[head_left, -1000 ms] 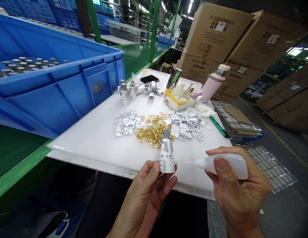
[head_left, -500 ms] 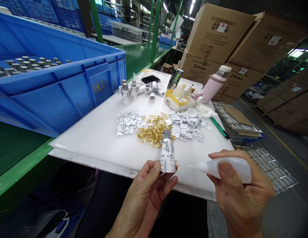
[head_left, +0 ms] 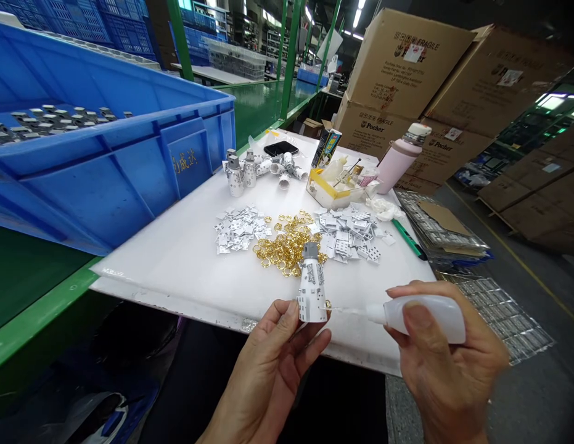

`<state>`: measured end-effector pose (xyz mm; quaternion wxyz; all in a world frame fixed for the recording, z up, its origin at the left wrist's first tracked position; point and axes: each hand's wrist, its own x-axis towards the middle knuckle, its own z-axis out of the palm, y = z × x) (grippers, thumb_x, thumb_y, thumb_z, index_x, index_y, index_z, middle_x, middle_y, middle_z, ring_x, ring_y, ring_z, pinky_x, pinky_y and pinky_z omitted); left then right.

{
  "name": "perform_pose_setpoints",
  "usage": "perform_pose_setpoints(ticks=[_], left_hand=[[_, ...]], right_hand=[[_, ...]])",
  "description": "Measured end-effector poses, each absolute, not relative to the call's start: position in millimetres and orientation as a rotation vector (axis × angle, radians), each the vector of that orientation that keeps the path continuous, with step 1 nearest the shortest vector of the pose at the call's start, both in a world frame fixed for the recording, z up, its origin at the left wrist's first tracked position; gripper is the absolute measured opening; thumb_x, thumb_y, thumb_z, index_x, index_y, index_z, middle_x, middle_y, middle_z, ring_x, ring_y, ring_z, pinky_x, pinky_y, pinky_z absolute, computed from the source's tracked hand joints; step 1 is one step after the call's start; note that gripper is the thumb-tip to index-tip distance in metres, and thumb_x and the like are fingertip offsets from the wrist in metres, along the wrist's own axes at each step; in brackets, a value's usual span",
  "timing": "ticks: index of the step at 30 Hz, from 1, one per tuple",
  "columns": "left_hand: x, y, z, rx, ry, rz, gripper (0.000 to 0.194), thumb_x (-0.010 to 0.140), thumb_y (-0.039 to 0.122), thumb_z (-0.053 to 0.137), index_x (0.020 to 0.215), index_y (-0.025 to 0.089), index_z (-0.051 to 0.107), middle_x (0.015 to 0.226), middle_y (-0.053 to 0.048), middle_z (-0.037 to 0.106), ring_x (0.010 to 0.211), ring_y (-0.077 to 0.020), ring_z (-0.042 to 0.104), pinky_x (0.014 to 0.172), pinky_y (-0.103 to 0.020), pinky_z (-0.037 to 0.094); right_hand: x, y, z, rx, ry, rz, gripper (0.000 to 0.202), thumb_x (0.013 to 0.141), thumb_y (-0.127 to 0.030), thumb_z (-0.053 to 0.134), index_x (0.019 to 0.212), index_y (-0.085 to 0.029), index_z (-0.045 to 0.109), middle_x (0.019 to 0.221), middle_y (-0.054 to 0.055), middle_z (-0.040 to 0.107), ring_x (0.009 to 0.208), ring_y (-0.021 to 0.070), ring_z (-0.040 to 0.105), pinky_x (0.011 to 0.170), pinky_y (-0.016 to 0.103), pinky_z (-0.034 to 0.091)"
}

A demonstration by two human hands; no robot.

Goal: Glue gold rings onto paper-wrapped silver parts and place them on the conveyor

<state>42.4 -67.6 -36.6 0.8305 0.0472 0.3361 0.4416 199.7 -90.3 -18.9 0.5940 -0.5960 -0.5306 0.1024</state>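
Between thumb and fingers, my left hand [head_left: 272,364] holds a white model tower [head_left: 311,293] upright by its base, its grey top pointing away from me. My right hand [head_left: 446,357] is wrapped round a translucent squeeze bottle [head_left: 425,316] lying sideways. The bottle's thin clear nozzle reaches left to the tower's lower right side; whether it touches cannot be made out. A gold ring shows there, partly hidden behind the tower. Just beyond lies a heap of gold rings [head_left: 280,250], with small white printed pieces to its left [head_left: 240,228] and right [head_left: 349,229].
Several similar model towers [head_left: 235,179] stand and lie at the back of the white table [head_left: 185,259], near a phone [head_left: 281,148]. A yellow-edged tray [head_left: 330,194], a pink flask [head_left: 400,160] and a green pen [head_left: 407,237] are to the right. A blue crate [head_left: 129,166] flanks the left side.
The squeeze bottle and my right hand have shifted very slightly left, toward the tower. My left hand and the tower look still.
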Motion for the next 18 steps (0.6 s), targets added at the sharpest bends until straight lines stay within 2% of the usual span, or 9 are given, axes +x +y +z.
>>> perform_pose_setpoints(ticks=[3,6,8,10,12,16,18], left_hand=[[43.3,-68.1,-33.9,0.071,0.734,0.929,0.011,0.084,0.022,0.066,0.093,0.015,0.065,0.104,-0.009,0.072,0.097,-0.0211,0.068,0.100,-0.045,0.051],[41.8,-69.7,-27.9,0.023,0.768,0.931,0.007,0.084,0.020,0.066,0.088,0.014,0.065,0.093,-0.008,0.073,0.091,-0.0199,0.069,0.099,-0.044,0.051],[37.3,-69.8,-24.5,-0.001,0.790,0.939,0.007,0.084,0.019,0.066,0.088,0.014,0.065,0.091,-0.008,0.073,0.090,-0.0199,0.070,0.098,-0.043,0.052],[29.6,-68.2,-23.9,-0.024,0.809,0.951,0.007,0.084,0.018,0.065,0.090,0.014,0.065,0.094,-0.009,0.073,0.093,-0.0217,0.070,0.097,-0.043,0.053],[19.5,-65.3,-26.1,-0.052,0.825,0.982,0.006,0.085,0.016,0.064,0.090,0.013,0.065,0.099,-0.011,0.073,0.098,-0.0248,0.070,0.096,-0.043,0.054],[-1.1,-59.1,-31.6,-0.091,0.893,1.084,0.005,0.086,0.013,0.060,0.086,0.014,0.065,0.100,-0.010,0.073,0.104,-0.0284,0.068,0.093,-0.041,0.057],[-9.4,-57.1,-31.4,-0.111,0.925,1.112,0.008,0.087,0.013,0.058,0.086,0.014,0.066,0.101,-0.010,0.073,0.105,-0.0285,0.068,0.090,-0.040,0.059]], right_hand=[[201.0,-86.7,-14.0,-1.323,-1.036,0.384,0.023,0.081,-0.041,0.067,0.081,-0.018,0.066,0.074,0.005,0.056,0.056,0.0140,0.052,0.041,0.024,0.042],[218.4,-81.4,-12.3,-1.201,-0.863,0.622,0.022,0.083,-0.041,0.064,0.079,-0.020,0.068,0.062,0.000,0.051,0.046,0.0097,0.044,0.039,0.022,0.039],[239.5,-77.5,-17.5,-1.168,-0.799,0.741,0.022,0.084,-0.041,0.063,0.080,-0.020,0.069,0.058,-0.001,0.050,0.050,0.0118,0.049,0.046,0.026,0.046],[263.8,-73.1,-28.8,-1.241,-0.805,0.788,0.021,0.080,-0.041,0.068,0.085,-0.020,0.069,0.073,0.004,0.063,0.070,0.0185,0.062,0.062,0.033,0.054],[285.9,-67.8,-44.5,-1.413,-0.900,0.756,0.027,0.073,-0.040,0.075,0.088,-0.020,0.065,0.092,0.006,0.068,0.089,0.0230,0.065,0.075,0.036,0.054],[312.1,-55.9,-74.1,-1.690,-1.113,0.495,0.038,0.067,-0.045,0.078,0.080,-0.021,0.053,0.075,-0.002,0.061,0.084,0.0206,0.063,0.079,0.034,0.050],[315.2,-53.7,-82.1,-1.748,-1.156,0.429,0.039,0.068,-0.048,0.076,0.087,-0.021,0.054,0.081,0.000,0.062,0.086,0.0221,0.062,0.084,0.039,0.049]])
